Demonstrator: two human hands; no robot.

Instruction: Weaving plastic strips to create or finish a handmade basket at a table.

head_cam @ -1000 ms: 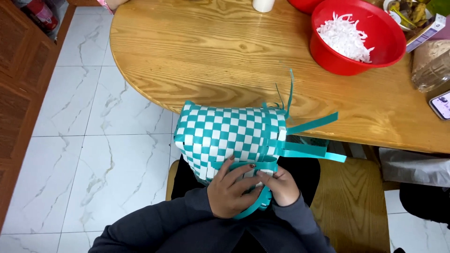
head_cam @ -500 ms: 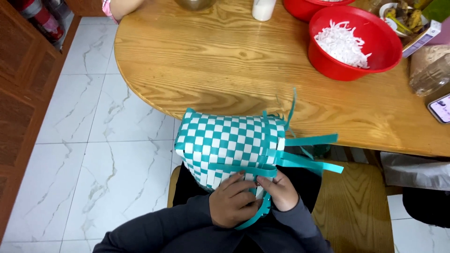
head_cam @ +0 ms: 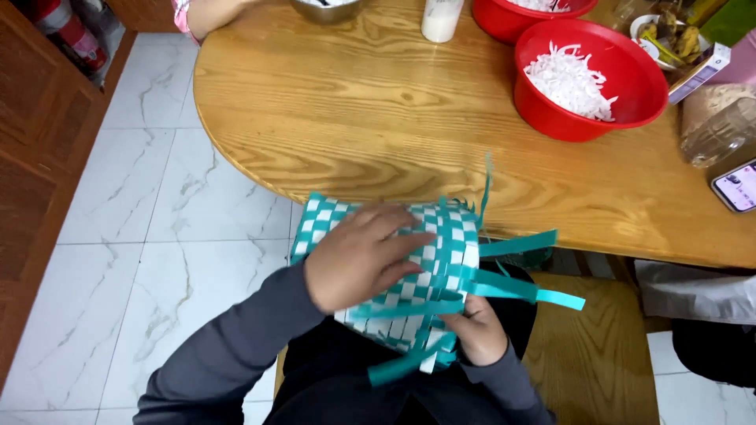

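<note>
The head view is showing a half-woven basket of teal and white strips being held over the person's lap, just off the near edge of the wooden counter. The left hand is lying flat across the checkered wall, fingers spread and pressing rather than gripping. The right hand is pinching the lower rim, fingers curled around strips there. The piece is looking light and springy, likely easy to crush or unravel, since loose teal strip ends are sticking out to the right. Holding it by the woven body seems safest. A red bowl of white shreds is sitting well apart on the counter.
</note>
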